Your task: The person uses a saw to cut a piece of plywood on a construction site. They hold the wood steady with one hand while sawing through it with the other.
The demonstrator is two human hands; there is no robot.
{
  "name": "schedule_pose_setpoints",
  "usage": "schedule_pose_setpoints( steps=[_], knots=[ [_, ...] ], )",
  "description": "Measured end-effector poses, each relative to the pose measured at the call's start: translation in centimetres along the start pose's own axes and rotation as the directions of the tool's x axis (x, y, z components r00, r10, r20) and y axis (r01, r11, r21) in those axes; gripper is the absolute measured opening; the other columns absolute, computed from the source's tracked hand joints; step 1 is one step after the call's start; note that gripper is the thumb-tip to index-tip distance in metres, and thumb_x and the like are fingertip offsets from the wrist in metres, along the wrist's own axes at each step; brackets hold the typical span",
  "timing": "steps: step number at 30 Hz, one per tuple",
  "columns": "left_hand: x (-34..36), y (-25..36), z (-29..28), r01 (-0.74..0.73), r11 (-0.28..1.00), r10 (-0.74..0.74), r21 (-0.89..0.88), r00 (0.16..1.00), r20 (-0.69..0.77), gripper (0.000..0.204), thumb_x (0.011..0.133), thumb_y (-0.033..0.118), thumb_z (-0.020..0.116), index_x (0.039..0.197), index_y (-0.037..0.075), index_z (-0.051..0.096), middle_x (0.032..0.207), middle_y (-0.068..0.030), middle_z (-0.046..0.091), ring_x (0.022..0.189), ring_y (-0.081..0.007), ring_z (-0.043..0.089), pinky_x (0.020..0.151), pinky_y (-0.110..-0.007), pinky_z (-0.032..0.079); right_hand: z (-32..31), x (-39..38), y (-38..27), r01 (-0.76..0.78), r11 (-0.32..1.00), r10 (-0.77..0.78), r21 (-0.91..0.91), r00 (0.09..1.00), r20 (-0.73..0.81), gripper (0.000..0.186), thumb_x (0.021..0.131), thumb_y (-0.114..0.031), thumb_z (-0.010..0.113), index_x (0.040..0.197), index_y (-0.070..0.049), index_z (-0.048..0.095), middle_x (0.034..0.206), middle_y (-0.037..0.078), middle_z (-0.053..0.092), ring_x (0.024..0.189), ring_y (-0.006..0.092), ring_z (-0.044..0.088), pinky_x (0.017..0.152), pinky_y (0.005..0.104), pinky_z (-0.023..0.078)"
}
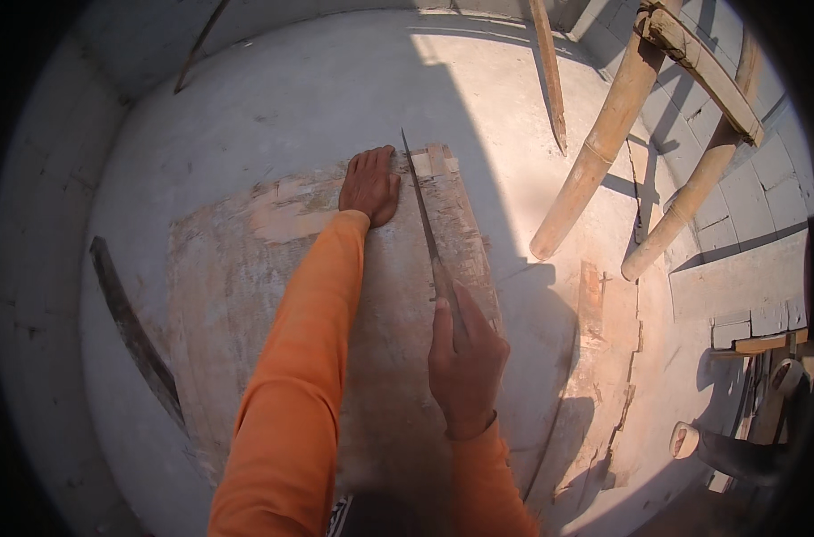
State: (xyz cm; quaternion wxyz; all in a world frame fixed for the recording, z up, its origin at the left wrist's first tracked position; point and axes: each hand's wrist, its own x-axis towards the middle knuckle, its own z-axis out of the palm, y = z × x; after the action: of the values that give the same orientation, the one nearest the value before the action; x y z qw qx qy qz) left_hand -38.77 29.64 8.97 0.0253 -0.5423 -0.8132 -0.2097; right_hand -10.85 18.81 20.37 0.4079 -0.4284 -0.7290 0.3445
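Observation:
A worn, flaking plywood board (273,304) lies under both my hands. My left hand (371,185) presses flat near its far edge, fingers stretched forward and holding nothing. To the right of it, my right hand (465,362) is wrapped round the grip of a handsaw (422,201). The thin dark blade points away from me over the right part of the board, its tip close to the far edge. The blade shows almost edge-on, so I cannot tell whether it touches the wood. Most of the grip is hidden by my fingers.
Bamboo poles (604,134) with a wooden crosspiece (707,72) stand at the far right. Another splintered board (595,385) lies right of the plywood. A dark wood strip (134,322) lies left. A tool with a pale handle (684,440) is at the lower right. Block walls (40,268) surround the floor.

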Motion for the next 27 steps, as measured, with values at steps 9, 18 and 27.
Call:
schedule_pose_setpoints(
  steps=[9,18,27],
  knots=[
    [0.2,0.1,0.9,-0.012,0.999,0.011,-0.034,0.999,-0.035,0.051,0.101,0.023,0.052,0.145,0.000,0.043,0.140,-0.0198,0.055,0.139,-0.0322,0.047,0.124,-0.045,0.027,2.6,3.9,1.8,0.099,0.989,-0.098,-0.108,0.995,0.017,0.031,0.096,-0.006,0.068,0.123,0.008,0.069,0.093,0.027,0.075,0.076,0.0343,0.077,0.068,0.0390,0.058],
    [0.2,0.8,1.0,-0.030,0.999,0.029,-0.040,0.999,-0.022,0.051,0.101,0.021,0.048,0.146,-0.002,0.043,0.144,-0.0226,0.053,0.141,-0.0359,0.045,0.125,-0.047,0.026,2.2,3.3,1.1,-0.080,0.996,0.082,-0.027,0.993,0.086,0.031,0.097,-0.009,0.067,0.122,0.010,0.069,0.096,0.028,0.075,0.084,0.0351,0.078,0.077,0.0401,0.059],
    [0.0,1.1,1.0,0.008,0.998,-0.010,-0.069,1.000,-0.027,0.053,0.102,0.023,0.049,0.148,-0.002,0.042,0.146,-0.0236,0.052,0.143,-0.0354,0.044,0.126,-0.046,0.025,-0.8,-1.5,0.6,-0.083,0.996,0.082,0.023,0.997,0.011,0.031,0.099,-0.013,0.066,0.120,0.010,0.070,0.095,0.029,0.074,0.088,0.0390,0.076,0.076,0.0396,0.057]
  ],
)
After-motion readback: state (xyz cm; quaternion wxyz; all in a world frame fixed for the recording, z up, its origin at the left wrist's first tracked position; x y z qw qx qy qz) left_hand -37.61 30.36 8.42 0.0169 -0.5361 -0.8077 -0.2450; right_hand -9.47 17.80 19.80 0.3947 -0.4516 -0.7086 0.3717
